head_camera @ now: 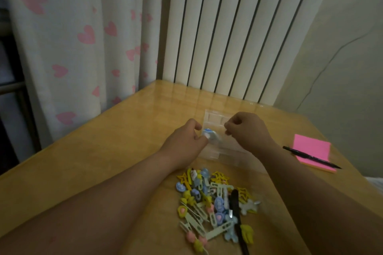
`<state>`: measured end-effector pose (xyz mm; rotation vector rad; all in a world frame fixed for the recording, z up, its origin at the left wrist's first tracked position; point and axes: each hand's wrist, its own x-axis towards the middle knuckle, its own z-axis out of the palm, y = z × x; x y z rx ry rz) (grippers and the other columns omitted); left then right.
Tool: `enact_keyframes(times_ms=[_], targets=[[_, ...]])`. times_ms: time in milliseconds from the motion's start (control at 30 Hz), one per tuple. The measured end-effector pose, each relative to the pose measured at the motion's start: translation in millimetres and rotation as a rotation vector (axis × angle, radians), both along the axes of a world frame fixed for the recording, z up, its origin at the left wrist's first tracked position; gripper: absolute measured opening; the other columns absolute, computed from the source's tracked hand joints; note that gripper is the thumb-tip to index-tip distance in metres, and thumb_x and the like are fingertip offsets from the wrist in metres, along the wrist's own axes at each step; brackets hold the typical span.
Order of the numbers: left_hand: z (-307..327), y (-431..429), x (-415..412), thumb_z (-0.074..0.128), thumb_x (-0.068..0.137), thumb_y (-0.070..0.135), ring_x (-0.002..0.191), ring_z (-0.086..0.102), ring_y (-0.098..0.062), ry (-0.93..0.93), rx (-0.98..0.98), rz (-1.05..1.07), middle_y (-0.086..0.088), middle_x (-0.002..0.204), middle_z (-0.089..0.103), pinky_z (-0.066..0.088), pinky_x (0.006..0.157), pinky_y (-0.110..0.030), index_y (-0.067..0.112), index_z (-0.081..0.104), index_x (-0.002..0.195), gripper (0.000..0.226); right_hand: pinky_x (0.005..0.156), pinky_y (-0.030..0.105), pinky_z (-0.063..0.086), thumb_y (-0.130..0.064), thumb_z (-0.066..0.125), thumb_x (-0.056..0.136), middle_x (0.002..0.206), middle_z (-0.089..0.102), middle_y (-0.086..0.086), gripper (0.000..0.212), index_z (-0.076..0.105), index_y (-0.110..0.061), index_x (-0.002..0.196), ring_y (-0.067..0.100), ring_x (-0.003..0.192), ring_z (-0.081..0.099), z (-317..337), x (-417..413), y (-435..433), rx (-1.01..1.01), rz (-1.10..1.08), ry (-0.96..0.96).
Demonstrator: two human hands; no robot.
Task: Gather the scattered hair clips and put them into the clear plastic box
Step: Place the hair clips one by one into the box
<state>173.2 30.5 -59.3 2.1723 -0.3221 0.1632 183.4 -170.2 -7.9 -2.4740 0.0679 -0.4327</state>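
Observation:
A clear plastic box (pixel 215 119) sits on the wooden table (pixel 124 151), partly hidden behind both hands. My left hand (pixel 186 138) pinches a blue and white hair clip (pixel 207 133) at the box's left side. My right hand (pixel 246 130) hovers over the box with fingers curled; thumb and forefinger are pinched together, and I cannot tell what they hold. A pile of several colourful hair clips (pixel 215 201), yellow, blue, pink and white, lies on the table nearer to me, between my forearms.
A black pen-like object (pixel 236 211) lies across the pile. A pink sticky-note pad (pixel 310 153) with a black pen (pixel 310 157) on it sits at the right. A heart-print curtain (pixel 72 47) and a white radiator (pixel 238 27) stand behind the table.

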Motion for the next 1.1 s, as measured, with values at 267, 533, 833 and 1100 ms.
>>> enact_keyframes(times_ms=[267, 533, 833, 1100], targets=[[-1.2, -0.1, -1.9, 0.060, 0.101, 0.053, 0.083, 0.064, -0.017, -0.004, -0.041, -0.003, 0.004, 0.088, 0.063, 0.052, 0.077, -0.040, 0.027, 0.055, 0.128, 0.038, 0.068, 0.025, 0.048, -0.030, 0.069, 0.099, 0.086, 0.074, -0.010, 0.009, 0.071, -0.026, 0.091, 0.001, 0.083, 0.065, -4.2, -58.7, -24.9, 0.119, 0.055, -0.228], [0.4, 1.0, -5.4, 0.061, 0.103, 0.045, 0.088, 0.062, -0.013, -0.038, -0.081, 0.039, 0.002, 0.098, 0.062, 0.047, 0.075, -0.032, 0.023, 0.057, 0.130, 0.035, 0.076, 0.019, 0.051, -0.028, 0.074, 0.097, 0.090, 0.072, -0.018, 0.004, 0.076, -0.032, 0.097, -0.002, 0.087, 0.064, 2.4, -83.5, -24.1, -0.038, 0.380, -0.105], [0.3, 2.2, -5.4, 0.063, 0.101, 0.044, 0.090, 0.064, -0.017, -0.030, -0.078, 0.039, -0.003, 0.098, 0.066, 0.051, 0.083, -0.039, 0.022, 0.058, 0.127, 0.034, 0.084, 0.025, 0.056, -0.040, 0.071, 0.099, 0.110, 0.064, -0.018, 0.034, 0.072, -0.035, 0.133, 0.006, 0.097, 0.066, 4.1, -95.8, -1.0, -0.426, 0.565, 0.297], [1.3, 1.2, -6.0, 0.062, 0.102, 0.038, 0.087, 0.063, -0.016, -0.025, -0.074, 0.032, -0.001, 0.094, 0.065, 0.051, 0.083, -0.038, 0.022, 0.058, 0.127, 0.030, 0.079, 0.019, 0.051, -0.036, 0.071, 0.099, 0.107, 0.067, -0.014, 0.018, 0.074, -0.030, 0.116, 0.005, 0.096, 0.063, 1.8, -90.2, -7.5, -0.399, 0.526, 0.296]])
